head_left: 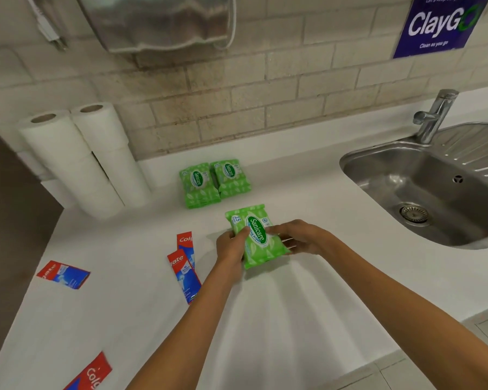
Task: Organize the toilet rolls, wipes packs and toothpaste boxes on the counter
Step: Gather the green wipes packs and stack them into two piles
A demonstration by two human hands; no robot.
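Note:
A green wipes pack (pixel 258 235) is held over the middle of the white counter (pixel 307 291). My left hand (pixel 231 246) grips its left side and my right hand (pixel 299 237) grips its right side. Behind it, two stacks of green wipes packs (pixel 214 182) stand side by side near the wall. White toilet rolls (pixel 88 161) are stacked in two columns at the back left. Two red and blue toothpaste boxes (pixel 185 266) lie left of my hands, another toothpaste box (pixel 64 274) lies further left, and a third toothpaste box (pixel 92 372) lies at the front edge.
A steel sink (pixel 423 192) with a tap (pixel 434 114) is set into the counter at the right. A metal dispenser (pixel 158 21) hangs on the brick wall above. A blue sign (pixel 440 23) is at the top right. The counter drops off at the left.

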